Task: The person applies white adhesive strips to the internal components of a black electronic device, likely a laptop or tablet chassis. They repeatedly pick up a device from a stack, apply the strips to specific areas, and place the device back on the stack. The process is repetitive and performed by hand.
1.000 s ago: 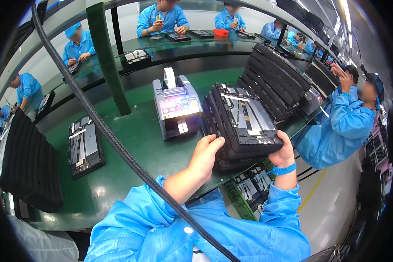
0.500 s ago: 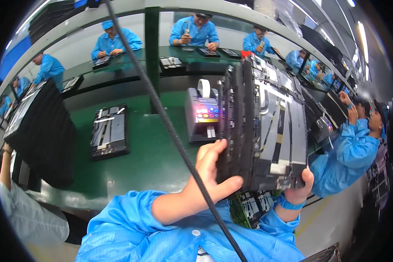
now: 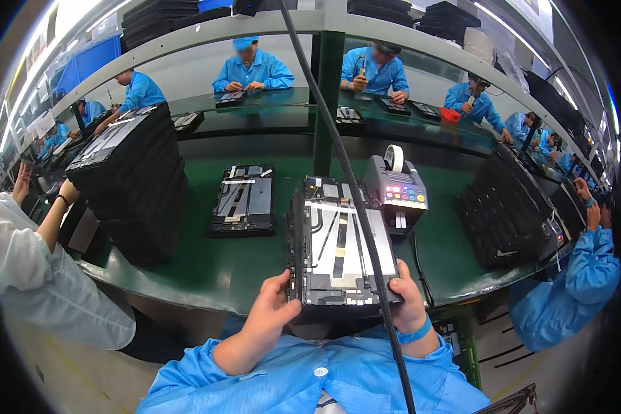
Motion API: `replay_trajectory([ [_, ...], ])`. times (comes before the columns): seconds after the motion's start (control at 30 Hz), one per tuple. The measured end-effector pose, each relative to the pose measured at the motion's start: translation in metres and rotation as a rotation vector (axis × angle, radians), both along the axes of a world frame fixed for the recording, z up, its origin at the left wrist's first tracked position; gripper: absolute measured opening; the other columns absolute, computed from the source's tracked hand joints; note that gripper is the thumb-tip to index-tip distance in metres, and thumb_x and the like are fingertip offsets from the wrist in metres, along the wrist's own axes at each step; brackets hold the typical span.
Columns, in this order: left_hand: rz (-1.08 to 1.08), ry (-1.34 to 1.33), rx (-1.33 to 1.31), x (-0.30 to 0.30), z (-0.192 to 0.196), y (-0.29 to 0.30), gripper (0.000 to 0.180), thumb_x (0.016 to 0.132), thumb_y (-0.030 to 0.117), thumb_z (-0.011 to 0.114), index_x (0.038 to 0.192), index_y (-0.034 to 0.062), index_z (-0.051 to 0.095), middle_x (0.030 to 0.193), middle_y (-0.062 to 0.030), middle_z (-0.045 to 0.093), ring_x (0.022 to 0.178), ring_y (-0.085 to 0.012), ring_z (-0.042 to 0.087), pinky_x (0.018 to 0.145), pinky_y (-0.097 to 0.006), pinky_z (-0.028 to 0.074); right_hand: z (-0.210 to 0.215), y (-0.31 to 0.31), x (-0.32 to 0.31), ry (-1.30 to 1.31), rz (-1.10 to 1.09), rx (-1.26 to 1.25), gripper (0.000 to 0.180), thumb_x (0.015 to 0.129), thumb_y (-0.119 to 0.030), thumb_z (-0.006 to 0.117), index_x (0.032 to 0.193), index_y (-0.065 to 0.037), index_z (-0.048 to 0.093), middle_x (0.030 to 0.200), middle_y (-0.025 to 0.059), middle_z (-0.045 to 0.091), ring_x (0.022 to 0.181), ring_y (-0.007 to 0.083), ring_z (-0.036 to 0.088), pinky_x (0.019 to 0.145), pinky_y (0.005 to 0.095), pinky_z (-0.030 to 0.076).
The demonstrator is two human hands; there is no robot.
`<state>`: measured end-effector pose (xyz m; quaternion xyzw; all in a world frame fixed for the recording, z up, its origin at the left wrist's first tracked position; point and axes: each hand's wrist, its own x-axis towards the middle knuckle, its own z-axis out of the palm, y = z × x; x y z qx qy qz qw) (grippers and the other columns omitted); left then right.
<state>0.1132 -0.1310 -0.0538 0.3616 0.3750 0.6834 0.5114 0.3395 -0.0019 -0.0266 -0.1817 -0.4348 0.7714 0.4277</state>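
Where the green bench [image 3: 217, 272] curves across the view, two tall piles of black casings stand on it: a left pile [image 3: 141, 200] and a right pile [image 3: 493, 207], both apart from the working hands. Between them, at the bench's near edge, a lower stack of opened flat devices [image 3: 319, 259] lies directly between the two palms. Its long axis runs straight away from the person; whether its underside rests on the bench, I cannot tell. Just beyond its far right corner stands a grey tape dispenser [image 3: 403, 183], on the right hand's side. A single opened device [image 3: 245, 200] lies to the left, its long axis also pointing outward, nearer the left hand than the right. Both hands are on the stack, neither clearly nearer: the left hand [image 3: 265, 314] grasps the near left corner, fingers against the side and thumb along the near edge, while the right hand [image 3: 408, 303] grips the near right corner, thumb over the top, its other fingers mostly hidden.
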Motion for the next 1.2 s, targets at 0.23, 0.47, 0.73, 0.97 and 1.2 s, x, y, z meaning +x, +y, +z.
replay_trajectory([
  [0.23, -0.185, 0.107, -0.205, -0.033, 0.011, 0.001, 0.071, 0.082, 0.006, 0.063, 0.14, -0.0087, 0.024, 0.141, -0.0184, 0.032, 0.131, -0.0253, 0.035, 0.107, -0.036, 0.032, -0.013, 0.009, -0.004, -0.216, 0.014, 0.077, 0.056, 0.077, -0.022, 0.059, 0.122, 0.001, 0.036, 0.116, 0.0146, 0.051, 0.108, 0.0201, 0.052, 0.094, 0.0332, 0.043],
  [0.47, -0.874, 0.837, 0.368, -0.098, 0.182, -0.077, 0.04, 0.079, 0.01, 0.065, 0.112, -0.0063, 0.051, 0.109, -0.0164, 0.053, 0.108, -0.0273, 0.051, 0.094, -0.042, 0.039, 0.0, 0.013, -0.006, -0.313, 0.002, 0.058, 0.051, 0.075, -0.019, 0.061, 0.117, -0.002, 0.036, 0.111, 0.0084, 0.044, 0.101, 0.0142, 0.044, 0.088, 0.0275, 0.039],
  [0.73, -0.301, 1.103, 0.654, -0.119, 0.269, -0.092, 0.037, 0.079, 0.014, 0.065, 0.107, -0.0055, 0.052, 0.106, -0.0165, 0.055, 0.106, -0.0277, 0.052, 0.093, -0.043, 0.04, -0.002, 0.006, -0.007, -0.331, -0.008, 0.04, 0.05, 0.075, -0.019, 0.059, 0.116, -0.002, 0.036, 0.107, 0.0072, 0.044, 0.094, 0.0123, 0.043, 0.083, 0.0257, 0.039],
  [0.97, -0.204, 1.125, 0.678, -0.122, 0.277, -0.084, 0.035, 0.079, 0.017, 0.065, 0.103, -0.0048, 0.053, 0.103, -0.0165, 0.056, 0.104, -0.0281, 0.053, 0.092, -0.043, 0.04, -0.004, 0.006, -0.003, -0.337, -0.008, 0.032, 0.051, 0.076, -0.022, 0.057, 0.118, -0.001, 0.036, 0.11, 0.0094, 0.045, 0.101, 0.015, 0.042, 0.091, 0.0282, 0.037],
  [1.2, -0.148, 1.14, 0.675, -0.122, 0.28, -0.087, 0.033, 0.08, 0.02, 0.066, 0.099, -0.0041, 0.054, 0.1, -0.0166, 0.057, 0.102, -0.0285, 0.054, 0.091, -0.044, 0.041, -0.008, 0.008, -0.004, -0.345, -0.006, 0.061, 0.054, 0.075, -0.023, 0.058, 0.12, 0.0, 0.036, 0.113, 0.0104, 0.045, 0.105, 0.0167, 0.042, 0.094, 0.0297, 0.036],
])
